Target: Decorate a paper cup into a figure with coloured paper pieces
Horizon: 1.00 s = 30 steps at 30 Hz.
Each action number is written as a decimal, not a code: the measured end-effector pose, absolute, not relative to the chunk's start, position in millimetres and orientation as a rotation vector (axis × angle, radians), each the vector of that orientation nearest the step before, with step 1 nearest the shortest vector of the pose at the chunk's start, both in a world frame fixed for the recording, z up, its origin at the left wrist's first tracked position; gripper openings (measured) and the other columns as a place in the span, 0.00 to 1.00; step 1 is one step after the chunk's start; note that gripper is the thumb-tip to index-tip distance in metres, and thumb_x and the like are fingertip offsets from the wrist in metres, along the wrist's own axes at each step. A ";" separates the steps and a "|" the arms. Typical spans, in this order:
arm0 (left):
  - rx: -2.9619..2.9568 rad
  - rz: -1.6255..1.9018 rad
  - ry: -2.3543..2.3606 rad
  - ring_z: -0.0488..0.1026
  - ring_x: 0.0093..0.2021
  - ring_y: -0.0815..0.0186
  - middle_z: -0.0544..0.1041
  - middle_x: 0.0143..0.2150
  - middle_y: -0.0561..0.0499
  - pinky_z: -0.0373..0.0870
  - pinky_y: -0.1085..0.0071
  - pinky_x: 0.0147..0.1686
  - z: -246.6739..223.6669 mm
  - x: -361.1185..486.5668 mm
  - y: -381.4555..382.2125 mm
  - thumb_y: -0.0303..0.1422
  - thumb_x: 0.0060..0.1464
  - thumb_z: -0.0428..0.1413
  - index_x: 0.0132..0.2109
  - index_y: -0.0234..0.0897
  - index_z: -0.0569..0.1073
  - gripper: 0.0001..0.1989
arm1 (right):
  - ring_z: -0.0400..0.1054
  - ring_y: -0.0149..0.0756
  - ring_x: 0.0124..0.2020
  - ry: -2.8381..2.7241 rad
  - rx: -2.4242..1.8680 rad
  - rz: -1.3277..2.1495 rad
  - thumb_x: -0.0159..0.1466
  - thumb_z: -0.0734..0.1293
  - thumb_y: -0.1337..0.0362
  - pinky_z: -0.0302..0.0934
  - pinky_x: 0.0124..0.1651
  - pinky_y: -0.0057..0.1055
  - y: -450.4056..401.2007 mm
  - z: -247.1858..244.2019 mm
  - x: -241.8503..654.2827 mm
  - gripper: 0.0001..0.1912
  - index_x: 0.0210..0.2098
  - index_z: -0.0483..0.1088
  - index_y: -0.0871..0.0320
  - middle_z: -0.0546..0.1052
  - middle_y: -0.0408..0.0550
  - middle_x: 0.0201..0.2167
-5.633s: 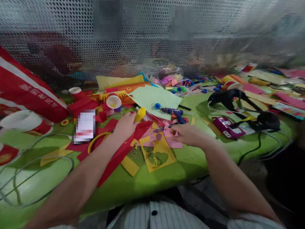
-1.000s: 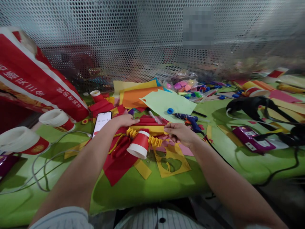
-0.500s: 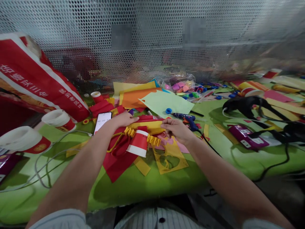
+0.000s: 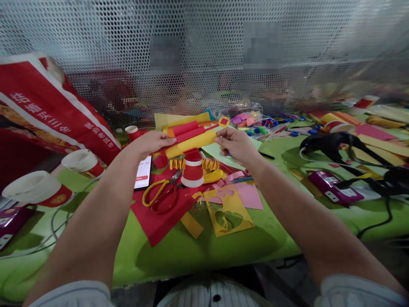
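My left hand (image 4: 154,142) is closed on the left end of a bundle of coloured paper, red strips (image 4: 191,134) behind a yellow sheet (image 4: 191,144). Thumb and fingers of my right hand (image 4: 232,144) pinch the yellow sheet's right end. Just below the bundle is an upside-down red and white paper cup (image 4: 192,174) with yellow accordion-folded paper strips (image 4: 211,164) at both sides. Whether the cup touches the bundle I cannot tell. Scissors with red and yellow handles (image 4: 162,194) lie on red paper (image 4: 153,228) left of the cup.
A phone (image 4: 142,172) lies beside my left forearm. Stacked paper cups (image 4: 81,162) and a large red bag (image 4: 57,106) stand left. Yellow cut-out paper (image 4: 234,228) lies in front. Right are a purple power strip (image 4: 334,187) and black straps (image 4: 332,145). Perforated metal (image 4: 211,51) rises behind.
Both hands have lifted the paper bundle up and away from me. The cup, tilted before, now looks upright on its wide rim. The scissors show more fully.
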<state>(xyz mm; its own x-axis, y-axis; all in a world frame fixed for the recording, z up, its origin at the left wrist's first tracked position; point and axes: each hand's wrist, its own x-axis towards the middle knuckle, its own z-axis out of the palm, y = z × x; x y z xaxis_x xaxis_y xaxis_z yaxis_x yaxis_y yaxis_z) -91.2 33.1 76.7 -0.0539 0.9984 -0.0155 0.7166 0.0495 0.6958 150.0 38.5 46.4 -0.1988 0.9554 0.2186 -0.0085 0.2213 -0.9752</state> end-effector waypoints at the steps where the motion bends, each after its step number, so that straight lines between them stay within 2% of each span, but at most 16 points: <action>1: 1.714 0.794 1.807 0.70 0.29 0.66 0.76 0.28 0.52 0.65 0.71 0.31 76.8 -91.9 34.5 0.44 0.42 0.58 0.32 0.35 0.77 0.16 | 0.52 0.18 0.11 -1.484 -0.959 1.138 0.52 0.68 0.69 0.48 0.15 0.19 43.5 45.3 149.8 0.07 0.25 0.63 0.58 0.60 0.32 0.11; 4: 1.748 0.928 1.813 0.71 0.31 0.66 0.76 0.30 0.52 0.65 0.72 0.32 71.8 -91.5 36.5 0.42 0.43 0.57 0.37 0.35 0.76 0.17 | 0.53 0.19 0.11 -1.524 -1.001 1.046 0.53 0.67 0.68 0.48 0.15 0.20 57.3 33.9 149.8 0.05 0.26 0.64 0.58 0.60 0.32 0.11; 7: 1.874 0.921 1.875 0.71 0.34 0.65 0.77 0.32 0.50 0.65 0.72 0.34 63.5 -86.3 33.5 0.42 0.45 0.55 0.38 0.33 0.76 0.17 | 0.53 0.20 0.11 -1.537 -1.058 1.024 0.53 0.66 0.66 0.50 0.16 0.21 65.6 15.8 151.0 0.04 0.26 0.64 0.58 0.60 0.32 0.11; 13: 2.060 0.641 2.146 0.72 0.36 0.61 0.78 0.35 0.47 0.64 0.70 0.36 61.2 -69.7 26.9 0.42 0.50 0.50 0.43 0.33 0.75 0.20 | 0.55 0.21 0.12 -1.529 -1.128 1.039 0.52 0.67 0.64 0.52 0.17 0.21 64.7 -5.0 160.4 0.06 0.29 0.65 0.58 0.61 0.32 0.12; 23: 2.152 0.262 2.348 0.69 0.49 0.51 0.75 0.48 0.44 0.62 0.63 0.46 66.9 -67.0 66.2 0.42 0.52 0.47 0.48 0.37 0.73 0.21 | 0.54 0.20 0.12 -1.422 -1.136 1.281 0.49 0.70 0.58 0.49 0.14 0.21 37.0 0.5 174.2 0.14 0.30 0.67 0.59 0.65 0.35 0.13; 30: 2.047 0.103 2.419 0.71 0.46 0.51 0.78 0.40 0.45 0.64 0.66 0.40 71.5 -85.1 106.4 0.44 0.48 0.51 0.43 0.42 0.76 0.18 | 0.57 0.22 0.13 -1.325 -1.095 1.387 0.45 0.72 0.55 0.53 0.15 0.21 26.1 -9.7 175.1 0.17 0.28 0.67 0.59 0.65 0.35 0.13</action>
